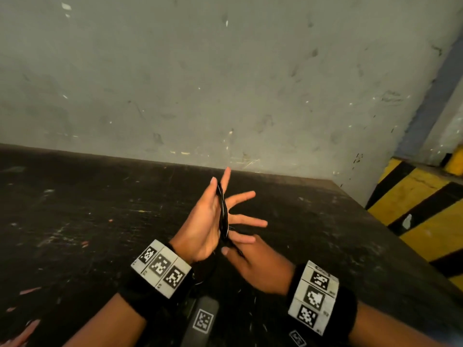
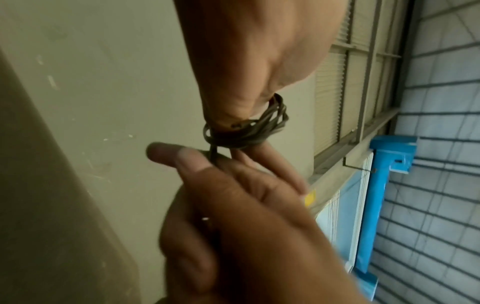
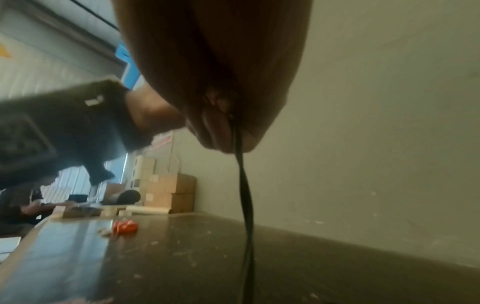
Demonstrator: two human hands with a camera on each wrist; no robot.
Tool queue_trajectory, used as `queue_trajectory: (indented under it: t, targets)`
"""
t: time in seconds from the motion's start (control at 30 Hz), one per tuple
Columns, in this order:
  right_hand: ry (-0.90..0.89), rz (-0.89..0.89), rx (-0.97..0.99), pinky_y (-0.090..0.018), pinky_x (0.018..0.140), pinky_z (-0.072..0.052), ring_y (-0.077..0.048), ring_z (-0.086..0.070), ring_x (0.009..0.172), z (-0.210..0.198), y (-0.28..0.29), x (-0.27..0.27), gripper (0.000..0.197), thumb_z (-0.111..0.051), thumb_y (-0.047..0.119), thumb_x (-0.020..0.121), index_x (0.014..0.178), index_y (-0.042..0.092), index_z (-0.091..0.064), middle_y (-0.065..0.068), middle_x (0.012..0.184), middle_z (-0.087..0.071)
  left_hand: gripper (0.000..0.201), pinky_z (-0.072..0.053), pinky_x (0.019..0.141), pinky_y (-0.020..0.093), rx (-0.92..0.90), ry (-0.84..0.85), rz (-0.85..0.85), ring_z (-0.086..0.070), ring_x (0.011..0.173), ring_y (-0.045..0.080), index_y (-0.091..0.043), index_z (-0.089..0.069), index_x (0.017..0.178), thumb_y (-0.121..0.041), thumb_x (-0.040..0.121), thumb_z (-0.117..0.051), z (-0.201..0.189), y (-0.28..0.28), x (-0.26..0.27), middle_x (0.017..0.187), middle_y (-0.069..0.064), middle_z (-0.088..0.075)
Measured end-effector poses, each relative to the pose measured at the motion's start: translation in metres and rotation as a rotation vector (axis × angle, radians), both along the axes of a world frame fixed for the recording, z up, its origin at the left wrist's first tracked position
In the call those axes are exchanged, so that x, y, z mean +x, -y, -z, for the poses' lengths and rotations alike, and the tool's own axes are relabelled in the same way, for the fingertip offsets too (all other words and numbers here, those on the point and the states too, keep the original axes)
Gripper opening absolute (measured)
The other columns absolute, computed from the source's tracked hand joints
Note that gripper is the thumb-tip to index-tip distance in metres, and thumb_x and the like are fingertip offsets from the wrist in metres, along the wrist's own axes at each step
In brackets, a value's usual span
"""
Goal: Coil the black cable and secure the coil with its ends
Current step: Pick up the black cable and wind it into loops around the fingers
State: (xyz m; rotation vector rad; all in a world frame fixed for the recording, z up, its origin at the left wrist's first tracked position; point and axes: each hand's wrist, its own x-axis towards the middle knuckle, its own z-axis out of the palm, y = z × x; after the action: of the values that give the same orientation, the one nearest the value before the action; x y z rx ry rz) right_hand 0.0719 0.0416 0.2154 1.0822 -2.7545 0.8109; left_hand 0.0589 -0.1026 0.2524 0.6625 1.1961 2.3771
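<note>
The black cable (image 1: 223, 214) is wound in several turns round my left hand (image 1: 204, 221), which is raised over the table with its fingers straight and spread. In the left wrist view the coil (image 2: 246, 129) sits round the base of the thumb. Just below, my right hand (image 1: 253, 264) pinches a strand of the cable between thumb and fingers (image 2: 182, 158). In the right wrist view the cable (image 3: 244, 185) hangs from that pinch down towards the table. The cable's ends are not visible.
A dark, scuffed table (image 1: 100, 209) stands against a grey wall (image 1: 225, 83). A yellow-and-black striped barrier (image 1: 421, 209) is at the right. A grey device with a marker (image 1: 203, 319) lies near the front edge. Farther left are a red object (image 3: 124, 226) and cardboard boxes (image 3: 168, 191).
</note>
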Motion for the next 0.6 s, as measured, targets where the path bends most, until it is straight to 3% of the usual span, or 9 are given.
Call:
queue_trajectory:
  t: [0.07,0.17,0.2,0.27,0.3,0.37,0.47,0.53,0.6]
  targets:
    - [0.014,0.018,0.054,-0.037,0.080,-0.051,-0.019,-0.063,0.090,-0.004,0.002,0.001,0.022,-0.047,0.023,0.092,0.111,0.013,-0.053,-0.009,0.102,-0.066,0.049,-0.060,0.051,0.038,-0.003,0.003,-0.072,-0.066,0.100,0.042,-0.057,-0.013,0.140,-0.058,0.092,-0.018,0.001,-0.001,-0.002,0.143,0.009,-0.048]
    - [0.151,0.025,0.133,-0.018,0.050,-0.047,-0.001,-0.054,0.047,-0.013,0.003,0.010,0.017,-0.050,0.021,0.093,0.105,0.009,-0.054,0.000,0.073,-0.058,0.048,-0.061,0.060,0.044,-0.018,-0.012,-0.186,-0.067,0.100,0.039,-0.057,-0.011,0.141,-0.056,0.093,-0.017,0.003,0.000,-0.007,0.148,0.008,-0.041]
    - [0.165,0.010,0.162,-0.013,0.044,-0.042,0.001,-0.052,0.041,-0.015,0.004,0.014,0.016,-0.050,0.021,0.093,0.103,0.009,-0.055,0.002,0.069,-0.057,0.048,-0.061,0.062,0.046,-0.054,-0.021,-0.222,-0.067,0.100,0.038,-0.056,-0.009,0.141,-0.056,0.094,-0.016,0.005,0.001,-0.009,0.150,0.008,-0.038]
    - [0.122,-0.020,0.195,-0.015,0.049,-0.041,0.002,-0.052,0.048,-0.024,0.007,0.021,0.014,-0.052,0.021,0.092,0.095,0.009,-0.058,0.001,0.071,-0.059,0.049,-0.061,0.060,0.043,-0.180,-0.059,-0.275,-0.067,0.099,0.034,-0.057,-0.007,0.141,-0.056,0.092,-0.016,0.011,0.001,-0.013,0.153,0.007,-0.032]
    - [0.079,-0.036,0.205,-0.017,0.055,-0.039,0.001,-0.050,0.052,-0.030,0.006,0.023,0.013,-0.053,0.019,0.091,0.089,0.008,-0.059,0.004,0.072,-0.060,0.052,-0.060,0.056,0.039,-0.268,-0.095,-0.288,-0.069,0.097,0.031,-0.057,-0.006,0.140,-0.059,0.090,-0.017,0.015,0.001,-0.014,0.154,0.006,-0.031]
    - [0.021,-0.042,0.250,-0.014,0.054,-0.033,0.001,-0.047,0.051,-0.049,0.002,0.023,0.017,-0.057,0.017,0.089,0.077,0.005,-0.059,0.014,0.063,-0.053,0.056,-0.056,0.052,0.031,-0.474,-0.180,-0.284,-0.071,0.087,0.022,-0.062,-0.006,0.137,-0.065,0.082,-0.019,0.025,0.001,-0.014,0.154,0.007,-0.031]
    - [-0.012,-0.072,0.360,-0.010,0.049,-0.033,0.004,-0.049,0.049,-0.078,-0.007,0.019,0.013,-0.062,0.017,0.085,0.076,0.008,-0.067,0.015,0.054,-0.048,0.053,-0.060,0.064,0.039,-0.710,-0.225,-0.166,-0.071,0.087,0.025,-0.070,-0.011,0.129,-0.072,0.077,-0.021,0.037,-0.004,-0.008,0.142,0.012,-0.048]
    - [-0.031,-0.068,0.440,-0.010,0.050,-0.036,0.004,-0.050,0.050,-0.094,-0.012,0.015,0.012,-0.065,0.020,0.083,0.074,0.012,-0.068,0.014,0.054,-0.050,0.058,-0.060,0.061,0.042,-0.788,-0.202,-0.075,-0.070,0.081,0.028,-0.056,-0.020,0.139,-0.070,0.083,-0.018,0.038,-0.010,-0.002,0.122,0.006,-0.060]
    - [-0.079,-0.031,0.513,-0.018,0.053,-0.040,-0.001,-0.049,0.052,-0.110,-0.018,0.010,0.016,-0.067,0.030,0.081,0.072,0.017,-0.066,0.009,0.059,-0.055,0.068,-0.055,0.047,0.030,-0.889,-0.170,-0.029,-0.066,0.056,0.019,-0.022,-0.037,0.138,-0.062,0.089,-0.011,0.033,-0.015,0.003,0.094,0.000,-0.067]
